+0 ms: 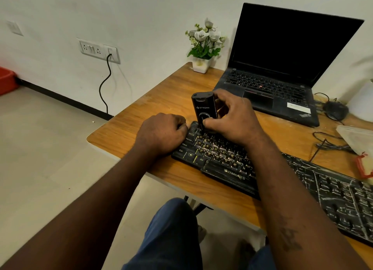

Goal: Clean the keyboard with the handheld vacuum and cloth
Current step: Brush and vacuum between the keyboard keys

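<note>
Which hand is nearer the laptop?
Right. The right hand, gripping the vacuum, is just before the laptop; the left hand rests farther left on the keyboard.

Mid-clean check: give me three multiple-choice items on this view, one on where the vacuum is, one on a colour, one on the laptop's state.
1. The handheld vacuum stands on: A the laptop trackpad; B the keyboard's upper left keys; C the bare desk.
2. The flower pot is: A white; B red; C black.
3. The laptop is: A closed; B open, screen lit; C open, screen dark.

Key: B, the right hand holds it upright there, nozzle down; A, the pot is plain white; C, the lid is up and the display is black.
</note>
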